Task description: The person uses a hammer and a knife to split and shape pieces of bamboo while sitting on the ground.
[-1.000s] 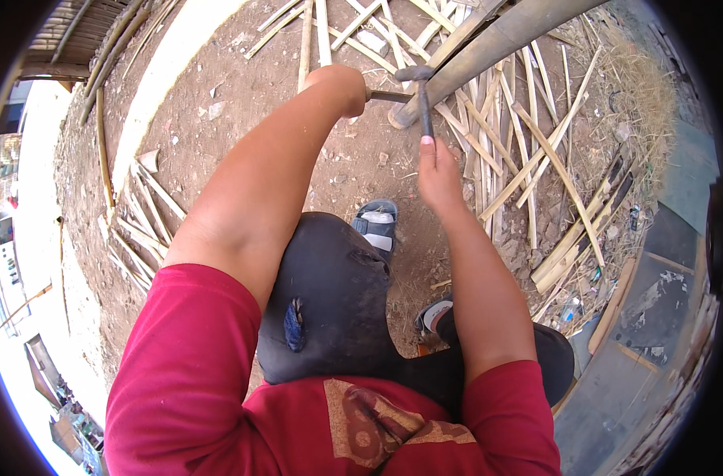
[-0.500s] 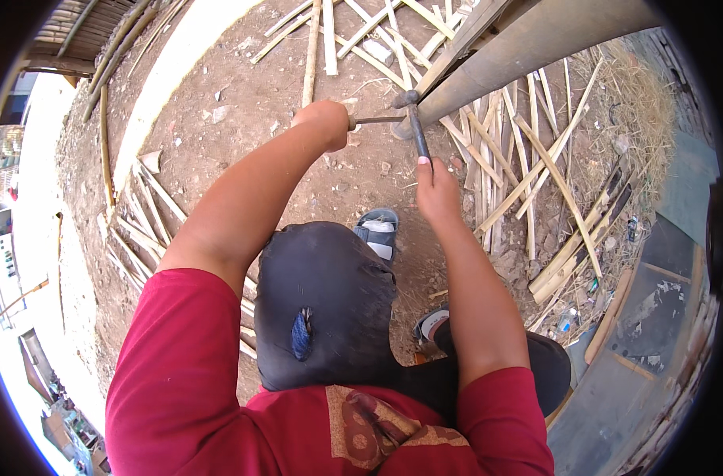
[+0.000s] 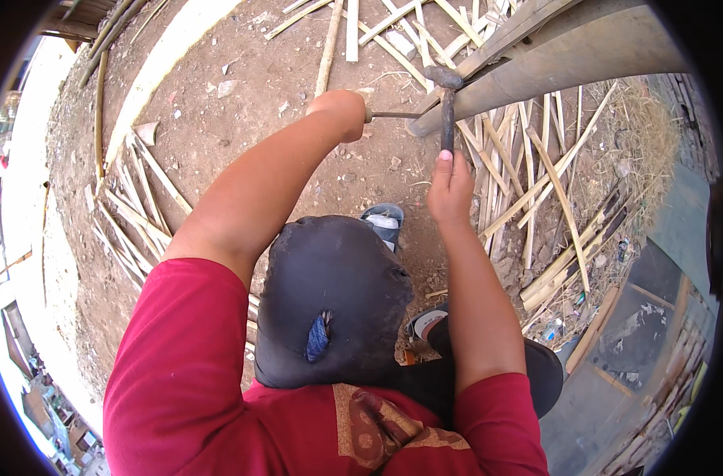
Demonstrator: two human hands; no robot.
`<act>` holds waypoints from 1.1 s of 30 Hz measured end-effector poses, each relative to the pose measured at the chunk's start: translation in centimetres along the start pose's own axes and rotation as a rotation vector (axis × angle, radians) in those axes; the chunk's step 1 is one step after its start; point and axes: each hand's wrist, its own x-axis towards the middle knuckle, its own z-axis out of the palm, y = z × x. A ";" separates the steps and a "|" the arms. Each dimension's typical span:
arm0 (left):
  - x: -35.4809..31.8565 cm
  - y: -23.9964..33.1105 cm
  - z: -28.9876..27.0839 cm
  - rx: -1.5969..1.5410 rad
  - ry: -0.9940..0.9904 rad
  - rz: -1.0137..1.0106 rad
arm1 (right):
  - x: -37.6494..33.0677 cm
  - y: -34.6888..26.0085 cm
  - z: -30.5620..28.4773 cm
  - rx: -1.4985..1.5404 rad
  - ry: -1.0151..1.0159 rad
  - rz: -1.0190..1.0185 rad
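My left hand (image 3: 339,116) is wrapped round the wooden handle of a narrow metal blade (image 3: 397,115). That blade reaches right, to the near end of a thick bamboo pole (image 3: 560,73), which is split along its far side. Whether the tip sits inside the bamboo cannot be made out. In my right hand (image 3: 451,190) is a hammer (image 3: 447,119), gripped by its dark handle with the thumb laid along it. The hammer's head shows in front of the pole's end, beyond the blade and apart from it.
Split bamboo strips (image 3: 548,170) lie in a heap under and right of the pole, with more strips (image 3: 143,202) on the dirt at left. A long stick (image 3: 328,47) lies ahead. Straw (image 3: 643,135) and dark panels (image 3: 643,317) line the right. My sandalled foot (image 3: 384,222) stands below.
The hammer has shifted up and right, its head now off the blade and its handle more upright. My left hand keeps its grip on the blade's handle. The whole view has shifted slightly.
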 end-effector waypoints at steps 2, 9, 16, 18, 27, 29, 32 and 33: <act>0.4 0.4 -0.2 -0.014 0.004 0.015 | -1.3 3.5 0.9 -0.120 -0.055 0.067; 0.9 -0.6 -0.1 -0.058 -0.021 -0.001 | -1.1 1.4 0.1 -0.102 -0.076 -0.007; 1.4 -0.3 -0.3 -0.020 0.030 0.031 | 0.5 2.1 -0.5 -0.332 -0.101 0.006; 1.9 -0.5 -0.5 -0.044 0.031 0.050 | 1.2 2.0 -1.2 -0.236 -0.089 0.001; 1.9 1.7 -1.5 0.028 0.019 0.052 | 1.0 3.4 -1.3 -0.323 -0.072 0.070; 2.2 1.2 -1.2 0.056 0.003 0.051 | 1.5 2.1 -2.1 -0.013 -0.060 0.147; 2.0 1.4 -2.0 0.094 -0.028 0.057 | 2.2 -1.2 -2.0 0.185 0.021 0.106; 2.0 1.5 -1.7 0.098 -0.032 0.057 | 1.3 0.3 -0.9 0.011 -0.014 0.066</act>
